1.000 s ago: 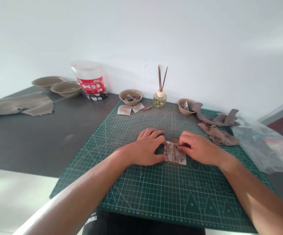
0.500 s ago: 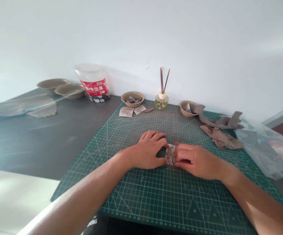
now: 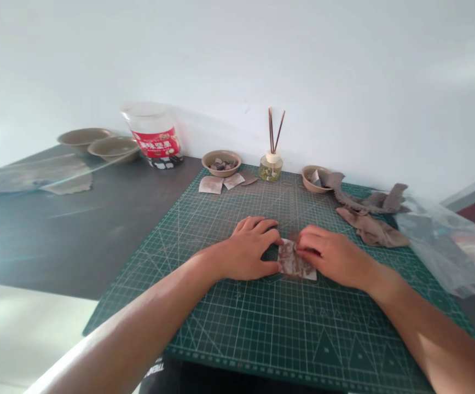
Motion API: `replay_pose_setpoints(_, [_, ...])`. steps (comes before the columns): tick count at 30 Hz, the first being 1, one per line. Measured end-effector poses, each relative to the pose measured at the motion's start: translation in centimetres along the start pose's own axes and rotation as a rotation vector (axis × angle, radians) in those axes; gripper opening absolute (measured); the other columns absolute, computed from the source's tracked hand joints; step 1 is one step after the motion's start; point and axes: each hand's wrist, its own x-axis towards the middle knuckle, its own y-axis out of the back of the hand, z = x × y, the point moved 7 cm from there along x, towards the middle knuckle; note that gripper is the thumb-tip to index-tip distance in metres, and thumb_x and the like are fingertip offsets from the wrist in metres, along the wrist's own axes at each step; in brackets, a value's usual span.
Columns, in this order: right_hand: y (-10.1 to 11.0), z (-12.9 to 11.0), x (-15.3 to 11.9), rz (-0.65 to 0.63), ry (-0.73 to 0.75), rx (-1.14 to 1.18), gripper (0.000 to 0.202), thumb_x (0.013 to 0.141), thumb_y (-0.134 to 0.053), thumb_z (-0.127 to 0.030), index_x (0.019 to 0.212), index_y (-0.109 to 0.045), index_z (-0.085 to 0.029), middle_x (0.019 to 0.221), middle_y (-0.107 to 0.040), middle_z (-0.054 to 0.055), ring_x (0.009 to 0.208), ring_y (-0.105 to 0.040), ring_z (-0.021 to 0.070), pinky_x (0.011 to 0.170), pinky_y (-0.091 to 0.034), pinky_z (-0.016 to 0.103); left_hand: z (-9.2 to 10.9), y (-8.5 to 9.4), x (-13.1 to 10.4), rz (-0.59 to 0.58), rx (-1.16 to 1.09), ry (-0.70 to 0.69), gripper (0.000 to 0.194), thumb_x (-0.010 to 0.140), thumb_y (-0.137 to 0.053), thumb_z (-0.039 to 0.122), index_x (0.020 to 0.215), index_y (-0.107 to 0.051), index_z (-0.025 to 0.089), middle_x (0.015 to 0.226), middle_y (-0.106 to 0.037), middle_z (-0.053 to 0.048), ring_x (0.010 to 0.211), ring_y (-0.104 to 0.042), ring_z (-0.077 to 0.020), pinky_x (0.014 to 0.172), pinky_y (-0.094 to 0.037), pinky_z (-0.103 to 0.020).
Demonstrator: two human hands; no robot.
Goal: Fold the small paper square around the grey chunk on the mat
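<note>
Right hand (image 3: 331, 256) moved rightward, baring more patch (image 3: 293, 266), fingers bunched narrow at it, left hand (image 3: 249, 253) spread wide at its left edge, mat (image 3: 221, 323) beneath, tub (image 3: 151, 121) label (image 3: 158, 144) partly reading "坚果", "TREN" on clothing (image 3: 169, 377).

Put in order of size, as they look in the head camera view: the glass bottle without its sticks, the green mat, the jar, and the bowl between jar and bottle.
1. Green mat, by far
2. Jar
3. Bowl, wider than the bottle
4. Glass bottle, sticks not counted
</note>
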Motion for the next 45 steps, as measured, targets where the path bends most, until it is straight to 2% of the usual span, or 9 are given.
replay_pose_setpoints(3, [0.1, 0.6, -0.1, 0.023, -0.043, -0.034, 0.012, 0.098, -0.056, -0.024, 0.088, -0.062, -0.021, 0.095, -0.063, 0.002, 0.082, -0.062, 0.0162, 0.077, -0.047, 0.030, 0.0, 0.0, 0.0, 0.000, -0.001, 0.000, 0.042, 0.087, -0.067, 0.051, 0.121, -0.058, 0.029, 0.155, -0.037, -0.006, 0.144, -0.025, -0.0357, 0.116, -0.022, -0.058])
replay_pose_setpoints(8, [-1.0, -1.9, 0.1, -0.063, 0.117, -0.006, 0.015, 0.100, -0.051, -0.026, 0.095, -0.065, -0.023, 0.103, -0.065, 0.003, 0.087, -0.063, 0.0167, 0.072, -0.047, 0.028, 0.1, 0.1, 0.0, -0.007, -0.009, -0.007, 0.041, 0.088, -0.066, 0.051, 0.122, -0.058, 0.028, 0.155, -0.037, -0.006, 0.144, -0.024, -0.0354, 0.116, -0.021, -0.057])
replay_pose_setpoints(12, [0.1, -0.2, 0.1, 0.039, -0.013, -0.029, 0.011, 0.098, -0.054, -0.023, 0.092, -0.064, -0.021, 0.101, -0.065, 0.004, 0.086, -0.063, 0.0179, 0.077, -0.048, 0.031, 0.1, 0.2, -0.1, -0.003, -0.009, -0.009, 0.040, 0.088, -0.066, 0.050, 0.120, -0.058, 0.029, 0.154, -0.037, -0.006, 0.145, -0.024, -0.0355, 0.116, -0.020, -0.057])
replay_pose_setpoints(17, [-0.5, -0.9, 0.2, -0.054, 0.048, 0.053, 0.013, 0.097, -0.055, -0.020, 0.087, -0.062, -0.021, 0.097, -0.063, 0.002, 0.083, -0.062, 0.0156, 0.074, -0.046, 0.028, 0.1, 0.0, -0.1, -0.005, -0.016, -0.012, 0.041, 0.088, -0.065, 0.051, 0.121, -0.058, 0.029, 0.154, -0.037, -0.006, 0.145, -0.024, -0.0356, 0.116, -0.021, -0.057])
replay_pose_setpoints(22, [0.1, 0.1, 0.4, -0.011, -0.051, 0.075, 0.011, 0.095, -0.060, -0.022, 0.084, -0.061, -0.021, 0.093, -0.061, 0.001, 0.082, -0.060, 0.0153, 0.074, -0.044, 0.028, 0.0, 0.1, -0.1, 0.009, -0.005, -0.004, 0.040, 0.087, -0.066, 0.050, 0.120, -0.058, 0.028, 0.154, -0.037, -0.006, 0.144, -0.025, -0.0355, 0.115, -0.023, -0.057])
replay_pose_setpoints(27, [-0.4, -0.7, 0.1, -0.103, 0.049, 0.163, 0.011, 0.095, -0.060, -0.020, 0.084, -0.060, -0.021, 0.090, -0.059, 0.000, 0.079, -0.058, 0.0138, 0.071, -0.043, 0.026, 0.1, 0.1, -0.1, 0.001, -0.007, -0.018, 0.040, 0.088, -0.065, 0.050, 0.120, -0.058, 0.028, 0.154, -0.037, -0.006, 0.144, -0.025, -0.0352, 0.116, -0.022, -0.057])
replay_pose_setpoints(32, [0.4, 0.6, 0.4, 0.032, -0.066, 0.057, 0.012, 0.095, -0.058, -0.022, 0.084, -0.060, -0.021, 0.092, -0.060, 0.002, 0.079, -0.058, 0.0155, 0.073, -0.043, 0.029, -0.1, 0.0, -0.1, 0.001, -0.008, -0.002, 0.041, 0.088, -0.065, 0.052, 0.121, -0.058, 0.029, 0.155, -0.036, -0.006, 0.144, -0.025, -0.0354, 0.115, -0.022, -0.057])
replay_pose_setpoints(42, [0.4, 0.9, 0.4, 0.050, -0.064, 0.046, 0.010, 0.094, -0.059, -0.022, 0.084, -0.061, -0.021, 0.092, -0.060, 0.002, 0.081, -0.060, 0.0159, 0.075, -0.044, 0.029, -0.1, -0.1, 0.0, 0.006, -0.012, -0.009, 0.041, 0.088, -0.065, 0.051, 0.122, -0.057, 0.029, 0.155, -0.036, -0.005, 0.145, -0.023, -0.0357, 0.116, -0.020, -0.058])
replay_pose_setpoints(45, [-0.2, 0.5, 0.4, -0.028, -0.011, 0.094, 0.010, 0.094, -0.061, -0.024, 0.084, -0.060, -0.021, 0.092, -0.060, 0.001, 0.079, -0.060, 0.0150, 0.073, -0.044, 0.028, -0.1, -0.2, 0.0, 0.002, -0.013, -0.012, 0.041, 0.088, -0.065, 0.051, 0.121, -0.058, 0.029, 0.155, -0.036, -0.005, 0.145, -0.023, -0.0356, 0.116, -0.020, -0.057])
